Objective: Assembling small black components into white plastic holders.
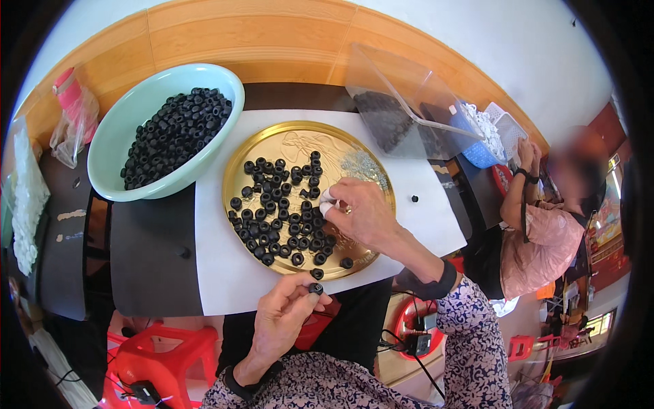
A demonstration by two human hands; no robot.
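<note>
Hands (364,213) (281,315) curled, left nearer, right above gold tray (272,143)

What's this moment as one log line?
Left hand: pinching black piece | right hand: over gold tray, grip unclear | more pieces: tray, mint bowl

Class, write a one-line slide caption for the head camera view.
Left hand pinches a small black part; right hand is over a gold tray of black pieces.

Head-worn fisheye looks down, forward; gold tray (306,143) near.
</note>
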